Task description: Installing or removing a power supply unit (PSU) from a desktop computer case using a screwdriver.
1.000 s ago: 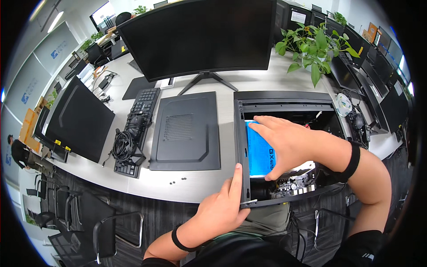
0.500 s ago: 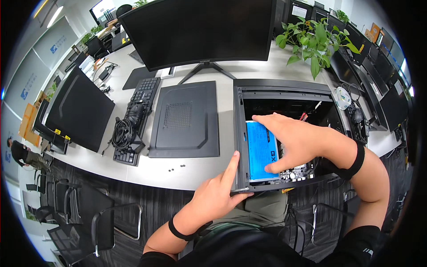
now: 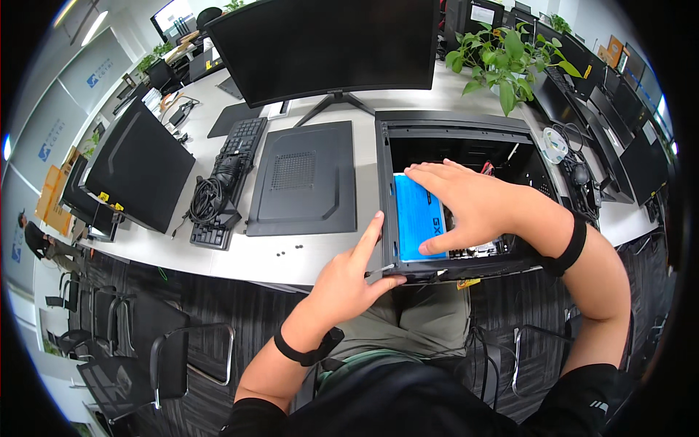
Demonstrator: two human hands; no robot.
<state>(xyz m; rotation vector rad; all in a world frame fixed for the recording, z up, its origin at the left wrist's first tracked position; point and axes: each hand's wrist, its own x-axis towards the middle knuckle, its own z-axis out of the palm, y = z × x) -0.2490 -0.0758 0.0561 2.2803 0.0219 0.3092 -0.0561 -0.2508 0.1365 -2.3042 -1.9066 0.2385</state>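
An open black computer case lies on its side at the desk's front edge. Inside its left part sits a power supply with a blue label. My right hand reaches across this block from the right, fingertips at its far edge and thumb on its face near the front, holding it. My left hand grips the case's near left corner, index finger along the left side and thumb along the front. Behind my right hand, red cable ends show. Much of the case's inside is hidden under that hand and wrist.
Left of the case lies a black side panel, with several small screws in front. Beyond are a keyboard with coiled cable, a monitor, and a potted plant. Another tower stands left.
The view has shifted, so the desk and case appear higher in the picture. Both hands keep nearly the same places on the case and the power supply.
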